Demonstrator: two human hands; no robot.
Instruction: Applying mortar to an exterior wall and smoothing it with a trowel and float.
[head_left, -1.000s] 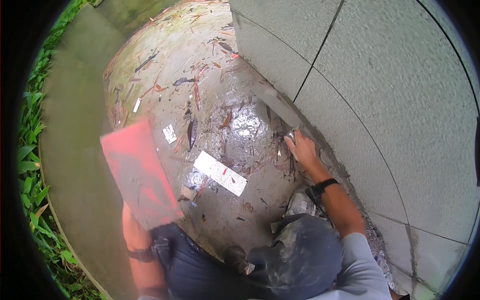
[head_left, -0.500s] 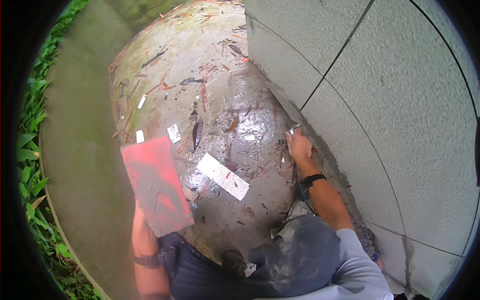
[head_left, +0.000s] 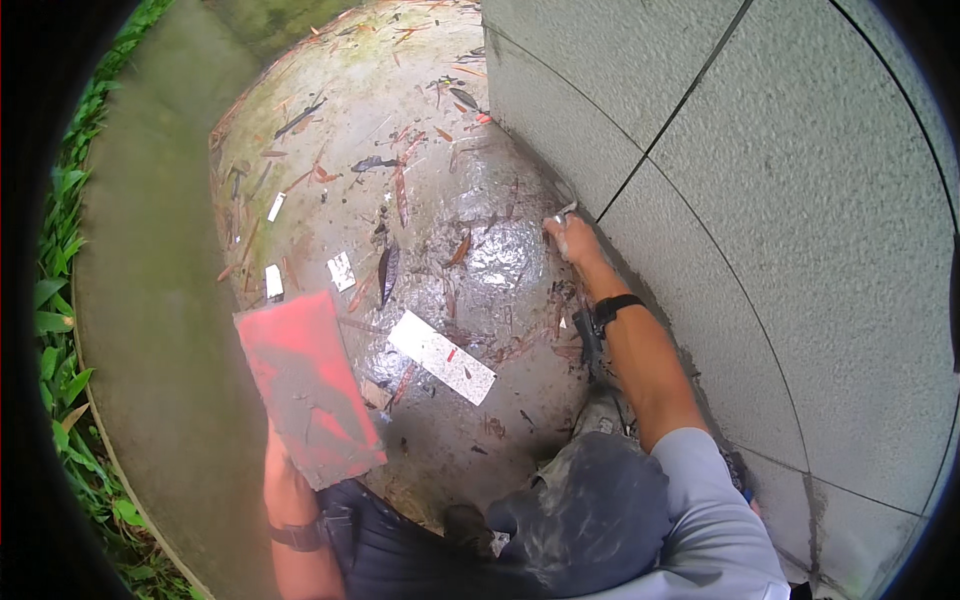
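My left hand [head_left: 279,452] is under a flat red hawk board [head_left: 298,328], holding it up from below; its fingers are hidden by the board. Grey mortar [head_left: 318,405] is smeared thinly over much of the board's top. At the foot of the wall, my right hand [head_left: 575,240] is closed around the handle of a small metal trowel [head_left: 568,207]. The trowel's blade lies close along the bottom joint, seen nearly edge-on, and I cannot tell how firmly it touches. A band of wet grey mortar [head_left: 640,290] runs along that joint.
A textured grey panel wall [head_left: 760,200] with dark seams rises on the right. On the wet concrete floor [head_left: 430,220] lie a white strip [head_left: 442,357], small white scraps [head_left: 341,271] and dead leaves [head_left: 389,272]. A low concrete ledge [head_left: 150,300] and green plants [head_left: 60,350] border the left.
My right hand has moved forward along the wall's base with the trowel, whose blade has turned from broad to nearly edge-on. The hawk board has shifted slightly toward me.
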